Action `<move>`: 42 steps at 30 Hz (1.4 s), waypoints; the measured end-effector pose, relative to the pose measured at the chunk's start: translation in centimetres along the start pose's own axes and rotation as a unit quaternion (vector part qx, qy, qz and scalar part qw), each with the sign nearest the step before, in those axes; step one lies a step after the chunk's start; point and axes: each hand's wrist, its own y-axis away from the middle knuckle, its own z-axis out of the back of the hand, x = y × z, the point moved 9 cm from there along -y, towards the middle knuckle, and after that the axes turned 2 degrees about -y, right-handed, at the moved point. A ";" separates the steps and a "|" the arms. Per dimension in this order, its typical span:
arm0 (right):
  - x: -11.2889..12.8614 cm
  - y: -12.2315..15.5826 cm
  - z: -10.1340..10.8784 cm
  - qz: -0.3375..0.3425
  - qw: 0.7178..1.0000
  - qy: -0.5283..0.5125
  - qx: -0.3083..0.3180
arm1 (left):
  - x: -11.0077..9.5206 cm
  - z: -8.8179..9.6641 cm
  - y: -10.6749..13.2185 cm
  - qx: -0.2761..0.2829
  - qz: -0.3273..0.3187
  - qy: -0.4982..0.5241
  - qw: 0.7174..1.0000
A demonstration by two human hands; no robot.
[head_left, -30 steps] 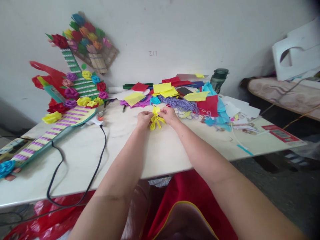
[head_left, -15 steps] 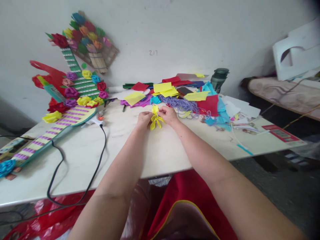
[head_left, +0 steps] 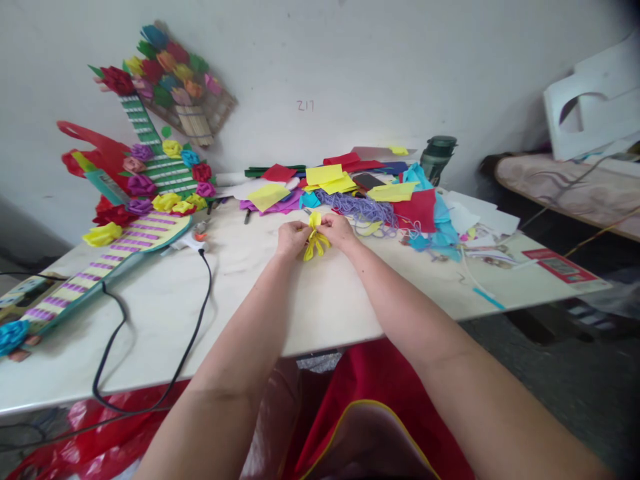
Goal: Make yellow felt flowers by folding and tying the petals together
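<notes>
A yellow paper flower (head_left: 316,248) with narrow, splayed petals is held above the table between both hands. My left hand (head_left: 293,238) pinches it from the left side. On the right, my right hand (head_left: 339,231) grips it with thumb and forefinger near its middle. Part of the flower's centre is hidden behind the fingertips. Just beyond the hands lie a tangle of purple yarn (head_left: 360,207) and loose yellow paper sheets (head_left: 330,177).
Flower-decorated striped panels (head_left: 115,257) stand and lie at the left. A white glue gun (head_left: 187,241) with a black cord (head_left: 200,320) rests beside them. Red paper (head_left: 417,210), a dark green bottle (head_left: 437,160) and white scraps (head_left: 483,213) occupy the right rear of the table (head_left: 330,313).
Both hands have drawn slightly closer around the yellow flower. Its petals now hang more bunched together, and the flower has shifted a little to the right.
</notes>
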 end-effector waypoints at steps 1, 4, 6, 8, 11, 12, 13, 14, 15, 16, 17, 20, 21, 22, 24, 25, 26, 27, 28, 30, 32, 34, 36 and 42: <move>0.0 -0.1 0.0 0.000 1.000 -0.003 0.000 | -0.1 0.0 0.1 0.000 0.000 0.001 1.000; 0.2 -0.2 0.1 0.022 1.000 -0.001 -0.016 | -0.1 0.1 0.2 -0.001 0.012 0.028 1.000; 0.4 -0.4 0.2 0.051 0.998 -0.005 -0.032 | 0.0 0.2 0.2 -0.009 0.031 0.051 0.998; 0.5 -0.6 0.2 0.085 0.995 -0.020 -0.047 | 0.3 0.3 0.3 -0.015 0.050 0.073 0.996; 0.5 -0.8 0.2 0.121 0.989 -0.056 -0.062 | 0.8 0.1 0.4 -0.013 0.076 0.099 0.992; 0.4 -0.8 0.2 0.129 0.987 -0.071 -0.061 | 0.9 0.1 0.4 -0.011 0.082 0.105 0.991; 0.5 -0.8 0.1 0.135 0.986 -0.086 -0.057 | 1.1 0.0 0.4 -0.009 0.087 0.108 0.990; 0.6 -0.8 0.1 0.140 0.984 -0.102 -0.049 | 1.2 0.0 0.4 -0.008 0.091 0.109 0.990; 0.7 -0.7 0.0 0.146 0.982 -0.117 -0.039 | 1.2 0.0 0.5 -0.007 0.094 0.109 0.990; 1.0 -0.6 0.0 0.151 0.980 -0.129 -0.027 | 1.2 0.0 0.5 -0.005 0.096 0.110 0.989; 1.3 -0.5 0.0 0.156 0.978 -0.138 -0.015 | 1.2 0.1 0.5 -0.004 0.097 0.112 0.989; 2.1 0.0 0.0 0.165 0.976 -0.143 0.025 | 1.1 0.0 0.7 0.007 0.095 0.128 0.987; 2.3 0.2 0.0 0.167 0.976 -0.140 0.032 | 1.0 0.0 0.7 0.013 0.097 0.134 0.986; 2.5 0.3 0.1 0.168 0.976 -0.136 0.039 | 1.0 -0.1 0.8 0.018 0.098 0.138 0.985; 2.7 0.4 0.0 0.170 0.976 -0.124 0.049 | 1.1 -0.2 0.9 0.026 0.101 0.139 0.985; 2.7 0.4 -0.1 0.172 0.977 -0.117 0.053 | 1.1 -0.2 0.9 0.026 0.101 0.135 0.985; 2.7 0.4 -0.2 0.174 0.977 -0.110 0.056 | 1.1 -0.2 0.8 0.027 0.098 0.129 0.986; 2.7 0.4 -0.3 0.176 0.977 -0.102 0.059 | 1.1 -0.2 0.8 0.026 0.095 0.119 0.988; 2.6 0.3 -0.4 0.178 0.978 -0.093 0.061 | 1.1 -0.1 0.7 0.023 0.091 0.108 0.990; 2.5 0.2 -0.6 0.177 0.980 -0.073 0.063 | 1.0 0.1 0.6 0.011 0.082 0.080 0.993; 2.3 0.0 -0.7 0.172 0.982 -0.046 0.061 | 0.6 0.3 0.4 -0.001 0.064 0.056 0.996; 2.2 -0.1 -0.7 0.166 0.984 -0.018 0.055 | 0.1 0.4 0.4 -0.010 0.044 0.036 0.998; 2.1 -0.2 -0.7 0.158 0.986 0.003 0.047 | -0.3 0.5 0.4 -0.015 0.032 0.017 0.999; 2.6 0.1 -0.1 0.174 0.984 0.001 0.025 | -0.3 0.5 0.4 -0.015 0.039 0.010 0.999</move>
